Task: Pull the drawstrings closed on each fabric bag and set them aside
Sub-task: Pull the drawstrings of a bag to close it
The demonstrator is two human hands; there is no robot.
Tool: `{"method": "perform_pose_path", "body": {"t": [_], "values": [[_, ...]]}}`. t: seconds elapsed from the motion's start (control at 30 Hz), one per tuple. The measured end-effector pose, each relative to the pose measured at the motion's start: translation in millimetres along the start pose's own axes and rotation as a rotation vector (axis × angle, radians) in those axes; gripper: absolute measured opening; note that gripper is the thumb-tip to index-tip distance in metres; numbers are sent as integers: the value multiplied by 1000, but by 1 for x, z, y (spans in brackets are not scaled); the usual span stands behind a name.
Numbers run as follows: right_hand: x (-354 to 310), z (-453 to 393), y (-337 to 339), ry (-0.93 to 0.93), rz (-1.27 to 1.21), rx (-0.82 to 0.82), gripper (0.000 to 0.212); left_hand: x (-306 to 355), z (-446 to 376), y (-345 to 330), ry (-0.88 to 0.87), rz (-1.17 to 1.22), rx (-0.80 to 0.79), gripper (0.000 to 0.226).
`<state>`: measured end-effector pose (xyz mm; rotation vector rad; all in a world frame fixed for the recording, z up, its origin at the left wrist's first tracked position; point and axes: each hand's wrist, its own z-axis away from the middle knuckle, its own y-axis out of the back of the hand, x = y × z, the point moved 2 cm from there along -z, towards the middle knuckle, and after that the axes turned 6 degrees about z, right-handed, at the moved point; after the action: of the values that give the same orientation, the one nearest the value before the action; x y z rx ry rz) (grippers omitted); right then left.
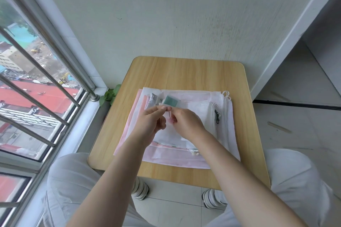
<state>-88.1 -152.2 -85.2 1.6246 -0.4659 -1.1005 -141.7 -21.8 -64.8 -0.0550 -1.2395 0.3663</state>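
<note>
A stack of flat white and pale pink fabric bags point(184, 158) lies on a small wooden table point(186, 72). A small green bag point(170, 101) rests on top at the back. White drawstring loops point(227, 96) stick out at the stack's back right corner. My left hand point(153, 122) and my right hand point(186, 122) meet above the stack's middle, fingertips together, pinching a thin dark drawstring point(169, 114) between them. The bag this string belongs to is hidden under my hands.
A dark cord point(217, 117) lies on a white bag at the right of the stack. A barred window point(42, 72) runs along the left, a wall stands behind the table, and a green plant point(110, 95) sits in the corner. My knees flank the table's front edge.
</note>
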Motion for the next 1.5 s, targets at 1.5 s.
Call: {"method": "perform_pose_path", "body": {"t": [1.5], "values": [[1, 2, -2, -56, -296, -82, 10, -14, -13, 14, 106, -617, -28, 25]]}}
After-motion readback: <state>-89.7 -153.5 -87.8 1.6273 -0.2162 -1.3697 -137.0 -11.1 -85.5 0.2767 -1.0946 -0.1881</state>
